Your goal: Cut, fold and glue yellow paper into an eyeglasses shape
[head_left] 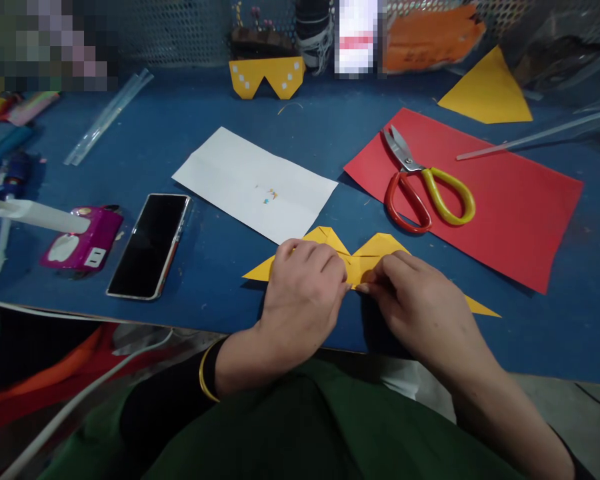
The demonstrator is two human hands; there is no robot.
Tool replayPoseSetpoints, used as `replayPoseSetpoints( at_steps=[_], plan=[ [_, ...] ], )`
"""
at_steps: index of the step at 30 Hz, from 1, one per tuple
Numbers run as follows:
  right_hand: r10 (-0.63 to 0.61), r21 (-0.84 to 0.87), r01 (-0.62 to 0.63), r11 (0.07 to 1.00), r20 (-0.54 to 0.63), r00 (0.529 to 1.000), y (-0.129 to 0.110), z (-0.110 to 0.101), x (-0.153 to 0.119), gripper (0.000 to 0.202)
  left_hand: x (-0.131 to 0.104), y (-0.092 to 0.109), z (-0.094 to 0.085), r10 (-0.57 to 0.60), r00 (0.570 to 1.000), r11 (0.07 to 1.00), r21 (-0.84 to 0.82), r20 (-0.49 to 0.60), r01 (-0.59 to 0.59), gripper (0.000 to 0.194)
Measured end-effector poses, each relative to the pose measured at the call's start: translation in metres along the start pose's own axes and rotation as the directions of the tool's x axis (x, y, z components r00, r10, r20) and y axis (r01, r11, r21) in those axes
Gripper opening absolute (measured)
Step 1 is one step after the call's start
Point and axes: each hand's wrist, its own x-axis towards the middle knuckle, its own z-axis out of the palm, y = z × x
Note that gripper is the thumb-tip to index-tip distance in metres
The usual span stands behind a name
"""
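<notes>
Your left hand (305,287) and right hand (425,300) are pinching the folded yellow paper (355,270) at its lower middle, near the front edge of the blue table (325,110). You are apparently pressing a fold; the next crease would be needing even alignment, though your fingers are hiding its exact line. Beyond, white paper (230,180) is lying left, scissors (405,160) resting on red paper (520,213) right.

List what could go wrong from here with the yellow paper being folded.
The fingers of the left hand and right hand pinch the folded yellow paper close together, so uneven pressure might crease it crookedly or tear it.

The red-and-yellow-handled metal scissors lie with blades parted on the red paper sheet; a careless reach could nick skin or paper.
</notes>
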Motion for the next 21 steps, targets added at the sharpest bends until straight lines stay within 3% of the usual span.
replayPoseSetpoints(
  at_steps=[5, 9, 12, 16, 21],
  plan=[
    [0.035, 0.005, -0.036, 0.999, 0.035, 0.999, -0.003, -0.002, 0.001, 0.014, -0.006, 0.001, 0.001, 0.095, 0.991, 0.994, 0.069, -0.094, -0.088, 0.017],
    [0.052, -0.004, -0.052, 0.999, 0.053, 0.997, -0.003, -0.002, 0.001, 0.016, -0.019, 0.004, 0.001, 0.272, 0.941, 0.955, 0.178, -0.200, -0.238, 0.015],
    [0.061, 0.001, -0.062, 0.998, 0.048, 0.997, -0.003, -0.002, 0.001, 0.017, -0.027, 0.004, 0.000, 0.349, 0.928, 0.915, 0.261, -0.127, -0.309, 0.026],
    [0.035, 0.020, -0.035, 0.999, 0.022, 0.999, -0.002, -0.001, -0.002, 0.015, -0.032, 0.005, -0.001, 0.351, 0.936, 0.896, 0.291, 0.002, -0.337, 0.043],
    [-0.040, 0.021, 0.040, 0.999, -0.016, 0.999, 0.007, -0.003, -0.015, 0.007, -0.032, 0.009, 0.001, 0.355, 0.935, 0.884, 0.321, 0.008, -0.338, 0.045]
  ],
)
